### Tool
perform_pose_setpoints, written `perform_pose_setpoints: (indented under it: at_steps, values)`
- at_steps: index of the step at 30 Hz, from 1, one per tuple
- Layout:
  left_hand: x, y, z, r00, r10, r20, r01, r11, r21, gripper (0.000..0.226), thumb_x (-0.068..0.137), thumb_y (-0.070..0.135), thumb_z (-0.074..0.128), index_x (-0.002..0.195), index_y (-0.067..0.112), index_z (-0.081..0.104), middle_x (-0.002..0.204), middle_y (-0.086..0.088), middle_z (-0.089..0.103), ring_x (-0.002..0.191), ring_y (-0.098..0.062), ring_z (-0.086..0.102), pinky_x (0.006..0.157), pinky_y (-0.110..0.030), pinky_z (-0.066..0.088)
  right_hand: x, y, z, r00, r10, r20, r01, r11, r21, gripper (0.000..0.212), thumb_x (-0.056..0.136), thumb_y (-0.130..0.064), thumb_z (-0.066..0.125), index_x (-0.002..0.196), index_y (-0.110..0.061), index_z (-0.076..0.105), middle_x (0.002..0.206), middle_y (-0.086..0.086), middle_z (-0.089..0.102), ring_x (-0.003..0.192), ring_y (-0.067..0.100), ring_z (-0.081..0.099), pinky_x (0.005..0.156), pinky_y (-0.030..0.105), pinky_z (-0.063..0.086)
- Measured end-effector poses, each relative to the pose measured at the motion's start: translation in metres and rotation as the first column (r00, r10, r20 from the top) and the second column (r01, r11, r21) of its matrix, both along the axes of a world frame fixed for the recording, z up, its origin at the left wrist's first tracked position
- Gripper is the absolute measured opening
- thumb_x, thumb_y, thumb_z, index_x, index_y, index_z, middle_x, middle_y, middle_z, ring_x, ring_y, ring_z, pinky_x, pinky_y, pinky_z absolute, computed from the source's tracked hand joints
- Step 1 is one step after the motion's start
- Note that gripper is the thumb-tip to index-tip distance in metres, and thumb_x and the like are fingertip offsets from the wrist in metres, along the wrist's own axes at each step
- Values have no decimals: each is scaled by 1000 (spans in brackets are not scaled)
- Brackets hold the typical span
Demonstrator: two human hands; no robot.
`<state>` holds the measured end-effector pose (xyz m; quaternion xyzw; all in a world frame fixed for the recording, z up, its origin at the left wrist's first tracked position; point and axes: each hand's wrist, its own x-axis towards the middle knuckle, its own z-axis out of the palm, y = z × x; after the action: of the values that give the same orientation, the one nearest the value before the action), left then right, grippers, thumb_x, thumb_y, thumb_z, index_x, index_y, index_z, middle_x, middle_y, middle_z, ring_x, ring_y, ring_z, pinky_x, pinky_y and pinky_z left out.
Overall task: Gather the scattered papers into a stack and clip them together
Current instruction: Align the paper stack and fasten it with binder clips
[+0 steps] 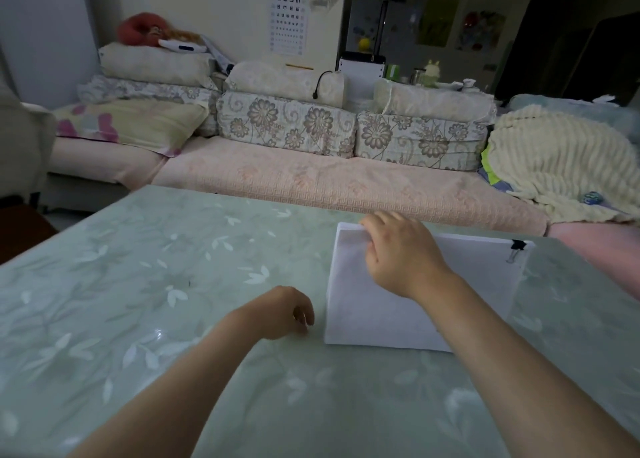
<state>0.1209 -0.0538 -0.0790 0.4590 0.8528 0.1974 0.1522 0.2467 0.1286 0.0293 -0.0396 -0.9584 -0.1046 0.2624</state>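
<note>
Paper stack [375, 313], white, rectangular, edge in pinch of right hand [401, 255]; left hand [285, 313] slack.

One wide-angle view is taken from head height, tilted forward and down across the tabletop [138, 284]. The left hand [291, 313], the right hand [398, 253] and the papers [381, 312] are seen from behind at arm's length; the sofa [311, 180] is caught farther off.
</note>
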Motion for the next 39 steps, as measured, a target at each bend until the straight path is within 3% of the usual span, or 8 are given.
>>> perform_pose_setpoints:
  at_steps: [5,11,17,21,29,32,36,39]
  values:
    - [40,-7,11,972,-93,215,118,988,-103,16,71,21,83,78,24,69,71,8,70,58,-5,64,57,-16,50,5,0,0,1000,28,4,-28,999,-37,31,80,-18,43,106,-11,59,96,5,62,88,29,57,73,36,37]
    - [73,7,18,966,-180,-184,175,984,-47,41,72,47,77,108,34,65,97,18,70,84,0,59,76,-21,47,8,1,2,999,43,7,-42,994,-98,28,86,-13,51,113,-11,59,108,6,64,100,28,57,85,39,41]
    - [57,22,86,872,279,-403,114,684,721,26,88,23,61,112,14,56,99,8,53,86,-8,50,77,-21,42,6,3,2,998,53,-22,-54,995,-83,25,85,-19,49,107,-13,58,103,5,62,97,28,57,80,38,41]
    - [35,37,93,938,217,-270,-9,796,605,40,96,24,53,134,14,46,127,-1,45,118,-13,42,99,-21,29,5,4,0,996,77,-41,-81,990,-115,24,85,-17,51,107,-11,60,101,6,63,95,29,58,81,39,44]
    - [38,47,90,987,89,-135,0,835,550,14,101,23,43,108,12,46,104,-6,57,94,-21,52,81,-37,41,22,5,-11,973,105,-206,-109,994,-10,54,79,-21,65,130,-5,58,127,11,56,120,32,48,104,43,39]
    - [39,46,93,986,82,-143,8,843,537,11,101,23,42,102,13,45,98,-5,56,89,-22,51,75,-37,41,36,-2,-15,917,295,-268,-312,950,-24,24,79,-11,62,103,-10,66,102,6,60,94,26,55,83,36,48]
    - [45,43,97,982,116,-147,-24,857,515,11,100,21,40,103,12,45,93,0,50,82,-19,45,66,-32,31,41,-24,-33,941,271,205,-150,872,-467,12,83,-22,61,90,-20,70,82,-5,69,76,16,63,74,34,54]
    - [46,43,99,981,116,-155,-22,863,504,12,100,22,40,105,13,47,96,2,51,83,-18,45,66,-32,32,40,-33,-57,750,299,590,119,816,-565,29,85,-40,69,108,-24,74,103,-9,72,92,3,63,88,21,50]
